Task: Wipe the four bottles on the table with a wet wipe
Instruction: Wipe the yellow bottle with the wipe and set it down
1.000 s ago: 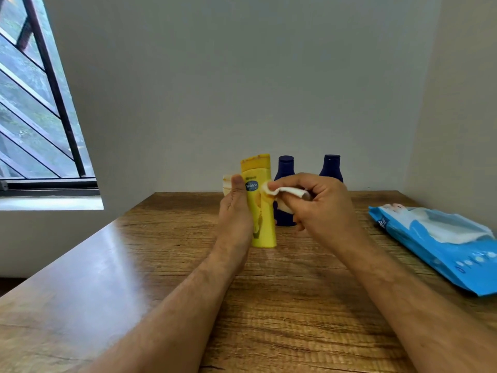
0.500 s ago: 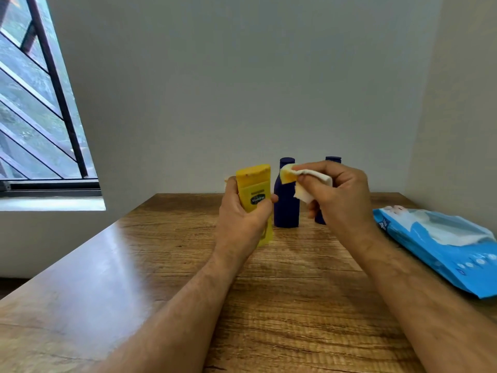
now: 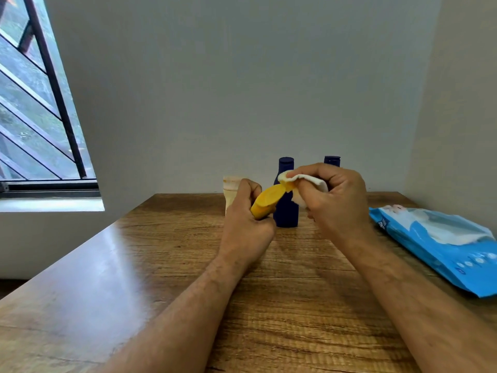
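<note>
My left hand (image 3: 246,224) grips the yellow bottle (image 3: 266,201), lifted off the table and tilted with its cap end toward the right. My right hand (image 3: 336,200) pinches a white wet wipe (image 3: 301,180) against that cap end. Behind them stand a dark blue bottle (image 3: 285,211), a second dark blue bottle (image 3: 332,160) mostly hidden by my right hand, and a beige bottle (image 3: 231,189) partly hidden behind my left hand.
A blue pack of wet wipes (image 3: 441,246) lies on the wooden table (image 3: 161,265) at the right, with a wipe showing at its opening. Walls close the back and right. A barred window is at the left.
My left hand has lifted the yellow bottle from the table and tipped it over to the right. My right hand with the wipe has gone to its cap end.
</note>
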Tool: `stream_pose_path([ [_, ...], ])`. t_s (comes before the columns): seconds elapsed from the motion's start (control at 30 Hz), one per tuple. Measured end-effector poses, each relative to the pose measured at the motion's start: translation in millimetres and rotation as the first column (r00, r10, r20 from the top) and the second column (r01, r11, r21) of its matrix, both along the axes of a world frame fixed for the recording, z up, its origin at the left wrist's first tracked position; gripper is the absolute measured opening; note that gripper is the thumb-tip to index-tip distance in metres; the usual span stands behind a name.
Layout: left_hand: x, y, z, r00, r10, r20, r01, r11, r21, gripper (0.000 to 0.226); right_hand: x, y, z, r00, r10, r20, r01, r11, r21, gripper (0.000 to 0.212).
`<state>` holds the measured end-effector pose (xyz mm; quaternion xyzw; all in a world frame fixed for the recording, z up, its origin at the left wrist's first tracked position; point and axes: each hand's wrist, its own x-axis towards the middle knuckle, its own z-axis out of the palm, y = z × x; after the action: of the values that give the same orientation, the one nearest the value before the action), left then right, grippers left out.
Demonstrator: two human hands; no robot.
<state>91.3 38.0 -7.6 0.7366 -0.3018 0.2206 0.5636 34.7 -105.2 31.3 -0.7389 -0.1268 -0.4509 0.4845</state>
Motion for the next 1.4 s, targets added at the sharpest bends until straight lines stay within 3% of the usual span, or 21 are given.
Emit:
stream_pose_path([
  [0.07, -0.3, -0.8, 1.1, 1.000, 0.012, 0.000, -0.012, 1.000, -0.014, 0.038, 0.5, -2.7, 1.2, 0.999, -0.012, 0.046, 0.010, 1.000, 0.028, 0.016],
  [0.27, -0.3, 0.9, -0.9, 0.997, 0.064, -0.040, -0.062, 0.997, 0.047, 0.044, 0.0, 3.3, -6.1, 0.996, 0.070, -0.053, -0.080, 0.975, -0.209, 0.017],
  [0.57, 1.6, -0.5, -2.1, 0.994, 0.084, -0.073, -0.079, 0.994, 0.073, 0.034, -7.4, 9.2, -1.8, 0.967, 0.220, -0.126, -0.244, 0.942, -0.231, 0.026],
  [0.83, 1.2, -1.0, -1.8, 0.995, 0.093, -0.043, -0.089, 0.993, 0.078, 0.046, 1.7, 1.5, -5.8, 0.994, -0.051, -0.092, 0.031, 0.978, -0.205, 0.016],
  [0.9, 2.4, -0.4, -2.7, 0.995, 0.086, -0.050, -0.082, 0.993, 0.079, 0.044, -0.2, 4.1, -5.7, 0.995, -0.005, -0.101, -0.018, 0.974, -0.227, 0.017],
  [1.03, 7.2, 0.5, -6.1, 0.997, 0.073, -0.031, -0.071, 0.995, 0.069, 0.037, -6.8, 9.8, -1.1, 0.947, 0.268, -0.178, -0.300, 0.935, -0.190, 0.022],
  [1.1, 9.1, 0.4, -7.4, 0.998, 0.068, -0.011, -0.067, 0.995, 0.079, 0.037, -6.9, 9.3, -0.6, 0.939, 0.289, -0.187, -0.323, 0.928, -0.187, 0.023],
  [1.4, 7.1, -0.9, -5.7, 0.999, -0.017, 0.030, 0.017, 1.000, -0.003, 0.042, 3.0, 0.5, -2.7, 0.992, -0.036, -0.118, 0.022, 0.993, -0.114, 0.014],
])
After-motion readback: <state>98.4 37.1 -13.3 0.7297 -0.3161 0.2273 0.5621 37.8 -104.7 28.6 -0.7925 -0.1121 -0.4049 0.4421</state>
